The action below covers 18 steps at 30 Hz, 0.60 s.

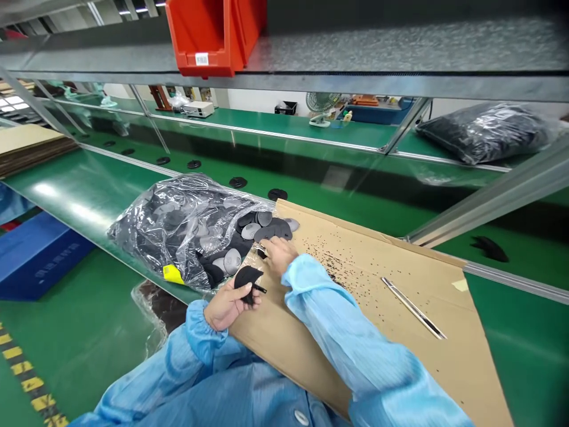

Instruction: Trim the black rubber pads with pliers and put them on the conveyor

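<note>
"Edges first, left to right?"

"Green bench (84, 175), near edge running diagonally past the clear bag (173, 207). Bag's on its side, black and grey discs (232, 261) bunched at its right-hand mouth, by the cardboard sheet (444, 273)."

"Room on the right?"

"Cardboard stretches past the right sleeve (338, 320) — black specks (331, 267) scattered, thin silvery strip (413, 308) well apart from both hands. Far edge has a raised lip along the metal rail (515, 283)."

"Fingers?"

"Left hand (229, 303): thumb and fingers pinched on a black curved piece (246, 277), just in front of the bag's mouth. Right hand (281, 255): fingers curled, right beside the discs — can't tell if they grip anything."
</note>
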Each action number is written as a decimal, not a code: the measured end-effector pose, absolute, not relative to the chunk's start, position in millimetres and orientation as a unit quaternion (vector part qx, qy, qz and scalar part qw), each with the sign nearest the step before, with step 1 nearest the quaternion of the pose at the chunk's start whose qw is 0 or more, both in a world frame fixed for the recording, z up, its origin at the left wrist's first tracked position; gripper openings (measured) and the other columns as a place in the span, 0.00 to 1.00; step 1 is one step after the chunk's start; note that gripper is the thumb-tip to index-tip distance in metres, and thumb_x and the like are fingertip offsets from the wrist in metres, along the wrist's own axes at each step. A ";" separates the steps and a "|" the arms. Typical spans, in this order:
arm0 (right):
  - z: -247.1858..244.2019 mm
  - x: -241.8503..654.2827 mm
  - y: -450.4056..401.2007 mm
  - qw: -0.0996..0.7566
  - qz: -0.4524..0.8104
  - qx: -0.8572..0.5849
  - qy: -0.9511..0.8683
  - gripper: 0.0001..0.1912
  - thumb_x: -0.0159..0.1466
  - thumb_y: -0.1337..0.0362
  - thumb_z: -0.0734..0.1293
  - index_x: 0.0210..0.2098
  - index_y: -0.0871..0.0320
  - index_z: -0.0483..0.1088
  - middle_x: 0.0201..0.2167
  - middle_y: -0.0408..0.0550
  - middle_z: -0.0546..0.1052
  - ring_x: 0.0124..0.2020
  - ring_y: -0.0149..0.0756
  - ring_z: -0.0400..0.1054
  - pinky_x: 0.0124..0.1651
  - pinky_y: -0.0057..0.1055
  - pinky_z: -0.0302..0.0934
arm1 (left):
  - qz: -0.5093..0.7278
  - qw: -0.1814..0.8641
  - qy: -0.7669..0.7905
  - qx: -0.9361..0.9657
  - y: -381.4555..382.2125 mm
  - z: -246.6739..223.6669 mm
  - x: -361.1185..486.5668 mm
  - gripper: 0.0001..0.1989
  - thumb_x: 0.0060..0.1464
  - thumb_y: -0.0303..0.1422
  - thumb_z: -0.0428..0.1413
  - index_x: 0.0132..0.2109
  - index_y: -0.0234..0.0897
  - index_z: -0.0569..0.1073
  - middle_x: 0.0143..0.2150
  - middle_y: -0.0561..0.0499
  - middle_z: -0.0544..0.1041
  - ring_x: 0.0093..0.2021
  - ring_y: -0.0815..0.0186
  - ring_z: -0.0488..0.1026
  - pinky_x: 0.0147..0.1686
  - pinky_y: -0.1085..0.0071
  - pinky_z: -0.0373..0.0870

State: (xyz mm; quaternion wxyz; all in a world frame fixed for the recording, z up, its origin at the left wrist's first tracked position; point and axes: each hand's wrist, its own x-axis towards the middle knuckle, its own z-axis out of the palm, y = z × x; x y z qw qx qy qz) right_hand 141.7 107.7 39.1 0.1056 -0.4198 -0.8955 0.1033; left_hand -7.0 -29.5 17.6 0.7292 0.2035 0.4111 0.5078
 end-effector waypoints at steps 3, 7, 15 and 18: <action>39.1 166.4 101.0 0.196 0.203 -0.471 -0.836 0.17 0.55 0.69 0.68 0.44 0.51 0.70 0.37 0.46 0.74 0.39 0.40 0.67 0.42 0.34 0.58 | 0.518 0.716 0.416 0.212 -23.2 19.8 1.1 0.16 0.49 0.35 0.63 0.43 0.33 0.71 0.35 0.43 0.76 0.35 0.61 0.75 0.35 0.66 0.69; 33.4 204.7 88.0 0.342 0.421 -0.523 -0.658 0.15 0.50 0.65 0.70 0.38 0.56 0.70 0.30 0.43 0.75 0.31 0.36 0.68 0.36 0.33 0.61 | 0.563 0.657 0.443 0.232 -11.3 21.1 19.7 0.17 0.47 0.36 0.64 0.43 0.33 0.72 0.38 0.43 0.77 0.37 0.62 0.75 0.39 0.66 0.69; 38.8 246.0 48.5 0.376 0.679 -0.408 -0.481 0.20 0.44 0.63 0.73 0.36 0.59 0.69 0.28 0.42 0.74 0.26 0.32 0.67 0.31 0.30 0.62 | 0.487 0.694 0.441 0.294 2.7 30.7 62.7 0.24 0.44 0.37 0.65 0.48 0.34 0.72 0.43 0.42 0.76 0.39 0.61 0.74 0.35 0.67 0.71; 35.7 245.6 39.9 0.402 0.664 -0.413 -0.476 0.22 0.43 0.62 0.74 0.37 0.58 0.69 0.29 0.42 0.73 0.29 0.33 0.68 0.37 0.32 0.63 | 0.476 0.708 0.419 0.309 1.9 32.3 77.3 0.27 0.42 0.34 0.67 0.50 0.35 0.72 0.45 0.43 0.76 0.41 0.58 0.74 0.35 0.66 0.72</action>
